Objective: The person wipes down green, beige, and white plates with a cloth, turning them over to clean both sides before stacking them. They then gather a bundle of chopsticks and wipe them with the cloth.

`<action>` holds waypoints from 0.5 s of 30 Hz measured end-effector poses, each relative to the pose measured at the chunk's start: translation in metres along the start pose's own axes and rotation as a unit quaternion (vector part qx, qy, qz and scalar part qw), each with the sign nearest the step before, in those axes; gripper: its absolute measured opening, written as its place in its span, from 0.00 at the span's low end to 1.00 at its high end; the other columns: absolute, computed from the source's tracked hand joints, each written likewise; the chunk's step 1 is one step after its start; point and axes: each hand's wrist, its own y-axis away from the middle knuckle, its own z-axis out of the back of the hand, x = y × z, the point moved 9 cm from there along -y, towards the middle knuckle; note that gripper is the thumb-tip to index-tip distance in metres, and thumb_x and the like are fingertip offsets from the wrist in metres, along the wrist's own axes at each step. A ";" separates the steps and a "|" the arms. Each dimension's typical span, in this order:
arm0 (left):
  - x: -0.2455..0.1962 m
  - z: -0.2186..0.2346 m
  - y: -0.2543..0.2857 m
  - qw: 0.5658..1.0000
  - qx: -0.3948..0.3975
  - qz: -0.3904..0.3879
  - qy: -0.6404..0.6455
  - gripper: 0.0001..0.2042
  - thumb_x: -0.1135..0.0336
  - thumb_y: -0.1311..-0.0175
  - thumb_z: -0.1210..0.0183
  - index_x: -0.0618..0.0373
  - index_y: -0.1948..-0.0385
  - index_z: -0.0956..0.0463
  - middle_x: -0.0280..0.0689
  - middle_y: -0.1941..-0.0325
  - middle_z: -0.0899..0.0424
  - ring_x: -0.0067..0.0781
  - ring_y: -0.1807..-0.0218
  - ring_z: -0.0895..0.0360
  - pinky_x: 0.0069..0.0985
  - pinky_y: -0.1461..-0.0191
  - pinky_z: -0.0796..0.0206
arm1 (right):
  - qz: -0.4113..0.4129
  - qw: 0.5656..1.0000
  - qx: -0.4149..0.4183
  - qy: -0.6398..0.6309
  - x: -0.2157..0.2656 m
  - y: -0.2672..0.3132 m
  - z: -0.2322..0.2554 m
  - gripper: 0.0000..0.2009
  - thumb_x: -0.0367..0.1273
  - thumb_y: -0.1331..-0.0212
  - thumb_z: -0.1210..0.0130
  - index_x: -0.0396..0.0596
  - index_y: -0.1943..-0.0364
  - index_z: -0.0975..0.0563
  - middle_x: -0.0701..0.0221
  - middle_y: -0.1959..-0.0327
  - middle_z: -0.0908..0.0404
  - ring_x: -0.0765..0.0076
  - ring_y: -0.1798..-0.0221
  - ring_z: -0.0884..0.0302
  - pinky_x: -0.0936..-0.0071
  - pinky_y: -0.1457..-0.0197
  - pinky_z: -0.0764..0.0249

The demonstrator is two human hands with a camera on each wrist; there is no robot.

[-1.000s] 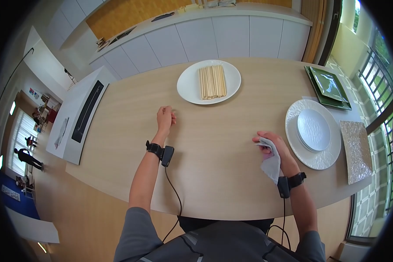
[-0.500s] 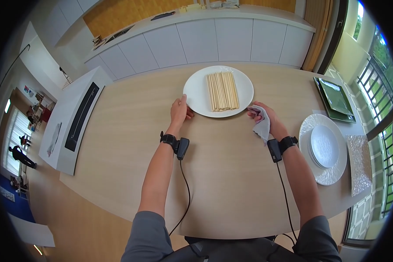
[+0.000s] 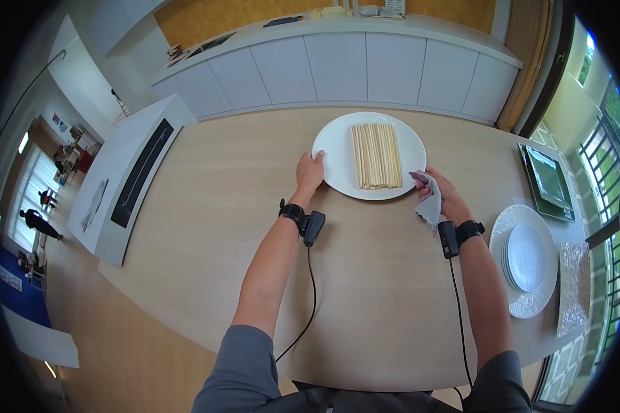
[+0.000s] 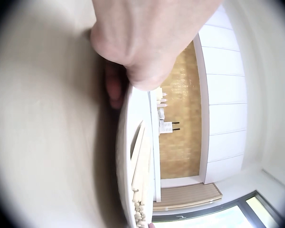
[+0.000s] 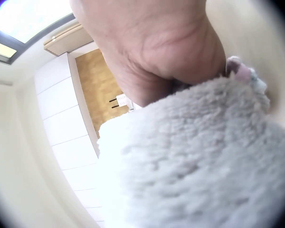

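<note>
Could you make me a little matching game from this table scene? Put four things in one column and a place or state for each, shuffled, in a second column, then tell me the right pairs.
Things
1. chopsticks
2. grey cloth
3. left hand
4. green square plates

Places or states
A. stacked at the table's far right edge
B. gripping the left rim of the white plate
C. lying in a row on the white plate
D. held in the right hand

Right pairs: 1-C, 2-D, 3-B, 4-A
</note>
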 end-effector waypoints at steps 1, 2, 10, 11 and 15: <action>0.001 0.001 0.001 1.000 0.001 -0.002 0.016 0.23 0.51 0.29 0.46 0.69 0.55 0.24 0.57 0.54 0.16 0.59 0.51 0.19 0.46 0.46 0.30 | -0.010 1.000 -0.001 0.001 -0.001 0.001 -0.001 0.11 0.37 0.23 0.57 0.47 0.52 0.27 0.71 0.77 0.24 0.85 0.85 0.35 0.90 0.84 0.33; 0.005 0.003 0.004 1.000 -0.010 0.001 0.015 0.23 0.51 0.29 0.46 0.69 0.55 0.24 0.57 0.54 0.16 0.59 0.51 0.19 0.46 0.46 0.30 | -0.012 1.000 0.009 0.005 -0.002 0.005 -0.007 0.11 0.37 0.23 0.57 0.47 0.52 0.27 0.71 0.77 0.24 0.85 0.85 0.35 0.90 0.84 0.33; 0.005 0.046 0.108 0.984 0.067 0.102 0.129 0.20 0.54 0.28 0.44 0.68 0.60 0.28 0.53 0.65 0.17 0.48 0.59 0.17 0.42 0.52 0.27 | 0.034 0.997 0.011 0.063 -0.033 0.081 0.000 0.09 0.29 0.31 0.46 0.44 0.50 0.28 0.70 0.67 0.24 0.84 0.77 0.29 0.91 0.84 0.34; 0.007 0.051 0.120 0.984 0.064 0.101 0.130 0.20 0.54 0.28 0.44 0.68 0.60 0.28 0.53 0.65 0.17 0.48 0.59 0.17 0.42 0.52 0.27 | 0.033 0.997 0.008 0.068 -0.036 0.093 0.000 0.09 0.29 0.31 0.46 0.44 0.50 0.28 0.70 0.68 0.24 0.84 0.77 0.29 0.91 0.83 0.34; 0.032 0.061 0.159 0.989 0.050 0.068 0.120 0.18 0.55 0.28 0.43 0.65 0.65 0.29 0.42 0.74 0.22 0.33 0.75 0.24 0.34 0.71 0.32 | 0.023 0.998 0.006 0.055 -0.062 0.135 0.004 0.11 0.28 0.32 0.44 0.44 0.49 0.28 0.68 0.69 0.22 0.82 0.77 0.28 0.89 0.83 0.34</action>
